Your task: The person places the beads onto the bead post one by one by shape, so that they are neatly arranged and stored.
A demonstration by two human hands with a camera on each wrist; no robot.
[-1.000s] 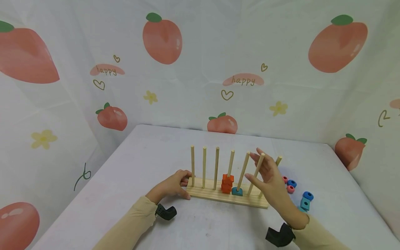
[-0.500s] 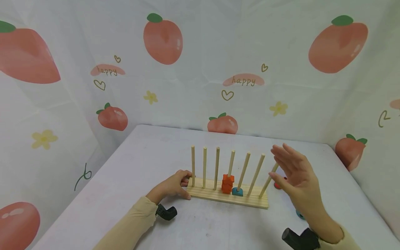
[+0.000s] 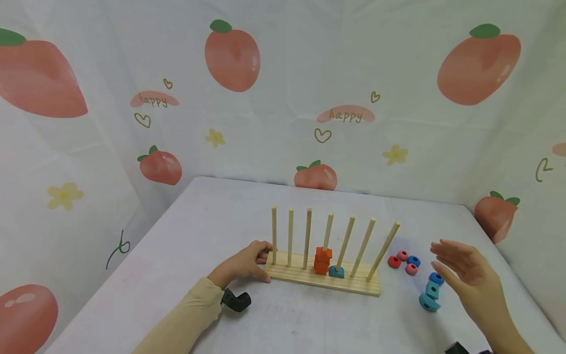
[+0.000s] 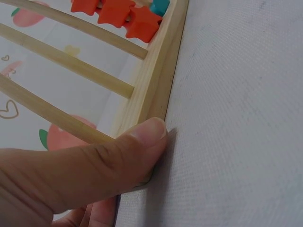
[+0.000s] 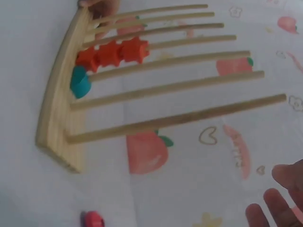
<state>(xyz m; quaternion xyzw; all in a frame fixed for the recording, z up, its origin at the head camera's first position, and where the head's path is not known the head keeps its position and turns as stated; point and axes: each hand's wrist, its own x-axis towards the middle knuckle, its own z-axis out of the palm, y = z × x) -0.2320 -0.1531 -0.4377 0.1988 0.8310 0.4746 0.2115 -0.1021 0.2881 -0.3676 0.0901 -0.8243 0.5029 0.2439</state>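
Note:
A wooden peg board with a row of upright dowels stands on the table. My left hand grips its left end, thumb on the front edge and fingers behind. In the left wrist view the thumb presses the base's corner. Orange star-shaped beads are stacked on the middle dowel. One teal half-round bead sits at the foot of the dowel to their right. My right hand is in the air right of the board, fingers extended and holding nothing.
Loose beads lie right of the board: a red bead, two pink ones, a blue bead, another blue one, a teal square bead and a teal half-round bead. A fruit-print cloth hangs behind the table.
My right hand has moved away from the dowels to the right, past the loose beads. My left hand keeps its grip on the peg board, which stays in place.

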